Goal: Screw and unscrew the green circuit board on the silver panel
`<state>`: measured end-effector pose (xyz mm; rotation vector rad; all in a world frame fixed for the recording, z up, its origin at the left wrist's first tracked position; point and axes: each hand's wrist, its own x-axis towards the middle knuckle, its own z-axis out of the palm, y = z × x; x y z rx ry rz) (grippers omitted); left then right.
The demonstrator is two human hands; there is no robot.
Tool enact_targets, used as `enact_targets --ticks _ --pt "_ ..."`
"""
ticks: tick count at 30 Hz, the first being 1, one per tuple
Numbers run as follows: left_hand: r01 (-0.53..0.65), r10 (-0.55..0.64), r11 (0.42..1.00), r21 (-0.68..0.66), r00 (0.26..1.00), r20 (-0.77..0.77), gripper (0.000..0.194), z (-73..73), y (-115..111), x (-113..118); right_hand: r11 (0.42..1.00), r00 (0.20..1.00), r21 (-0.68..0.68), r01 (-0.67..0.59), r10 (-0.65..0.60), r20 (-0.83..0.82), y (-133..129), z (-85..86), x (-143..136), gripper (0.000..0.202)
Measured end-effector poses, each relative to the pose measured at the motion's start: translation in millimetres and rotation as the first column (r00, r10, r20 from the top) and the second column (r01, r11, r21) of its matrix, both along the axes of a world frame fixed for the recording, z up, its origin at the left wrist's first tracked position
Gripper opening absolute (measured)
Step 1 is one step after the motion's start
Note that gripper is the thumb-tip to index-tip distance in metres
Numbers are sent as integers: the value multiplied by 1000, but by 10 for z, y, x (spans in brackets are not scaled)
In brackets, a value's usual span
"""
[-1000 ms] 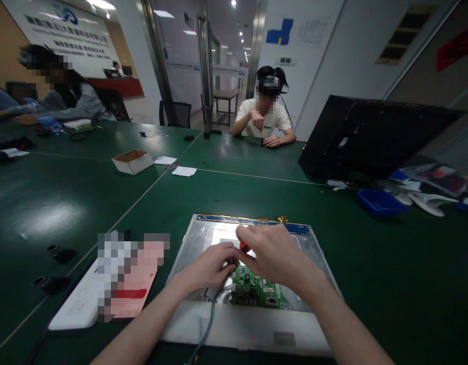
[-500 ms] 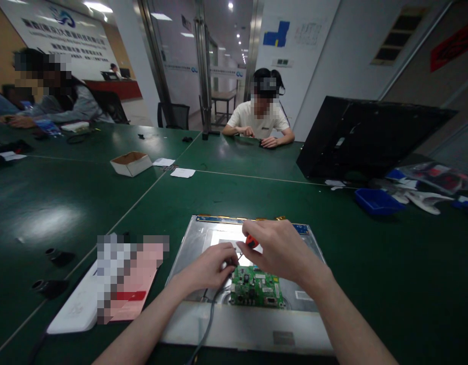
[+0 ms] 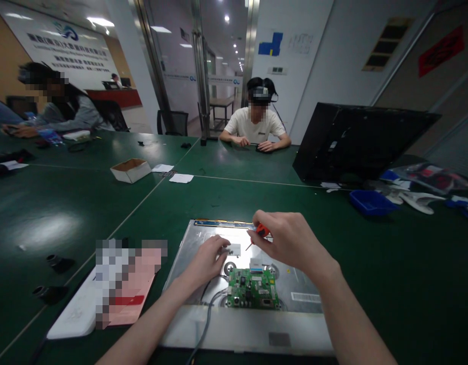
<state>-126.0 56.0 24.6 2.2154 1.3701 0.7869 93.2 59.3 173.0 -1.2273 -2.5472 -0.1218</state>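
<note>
A silvery display panel (image 3: pixel 295 274) lies flat on the green table, with a green circuit board (image 3: pixel 252 288) on its lower middle. My right hand (image 3: pixel 289 238) is closed round the red and black handle of a screwdriver (image 3: pixel 262 230), whose thin shaft points down and left above the panel. My left hand (image 3: pixel 209 258) is over the panel's left part, up and left of the board, thumb and fingers apart. Tiny dark pieces lie on the panel by its fingertips. A grey cable (image 3: pixel 208 324) runs from the board's left side toward the front edge.
Left of the panel are a white item (image 3: pixel 72 309), a pink item (image 3: pixel 133 304) and two black caps. Farther off are an open box (image 3: pixel 130 171) and papers. At right stand a large black screen (image 3: pixel 355 144) and a blue tray (image 3: pixel 372 202). Two people sit across the table.
Both hands have moved off the board's upper left corner. My right hand has lifted up and right with the screwdriver; my left hand has shifted up and left, its fingers now apart.
</note>
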Motion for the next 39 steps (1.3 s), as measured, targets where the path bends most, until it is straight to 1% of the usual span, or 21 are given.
enact_targets --ticks 3,8,9,12,15,18,20,23,25,27,30,32,35,37,39 --pt "4 -4 1000 3 999 -44 24 5 16 3 1000 1000 12 -5 5 -17 -23 23 35 13" --pt "12 -12 1000 -5 984 -179 8 26 33 59 1000 999 25 -11 12 -36 -73 66 68 13" --pt "11 -12 1000 -6 980 -197 7 31 36 72 1000 999 23 -13 14 -37 -84 74 71 13" --pt "13 -14 1000 -4 975 -224 11 55 38 75 1000 999 20 -22 23 -37 -114 92 78 14" --pt "1 1 1000 8 971 -237 13 94 13 7 999 999 23 -32 33 -39 -135 107 92 14" --pt "-2 7 1000 21 973 -231 16 139 -81 -108 999 998 24 -36 37 -43 -160 116 107 14" --pt "45 -42 999 16 982 -185 17 167 -197 -180 999 998 25 -33 34 -48 -195 112 111 13" --pt "103 -105 994 -27 989 -100 17 202 -434 -249 999 996 12 -47 47 -70 -296 77 112 10" --pt "98 -101 994 -57 994 -45 18 213 -603 -259 998 992 -1 -57 56 -112 -388 32 132 12" --pt "97 -97 993 -68 995 5 18 205 -752 -237 998 981 -19 -53 48 -189 -477 -28 184 18" --pt "97 -93 992 -85 994 48 17 158 -901 -156 996 948 -88 -5 -23 -318 -577 -143 319 26" --pt "100 -95 991 -85 993 69 16 120 -945 -88 986 909 -163 45 -108 -402 -624 -237 415 24" --pt "105 -99 992 -71 991 87 16 79 -951 -8 950 807 -300 91 -247 -537 -698 -403 516 24" --pt "101 -96 993 -59 991 88 16 63 -937 15 927 743 -358 110 -316 -590 -756 -521 553 27" --pt "100 -96 994 -53 992 77 16 49 -926 17 911 714 -396 116 -353 -605 -812 -631 578 28"
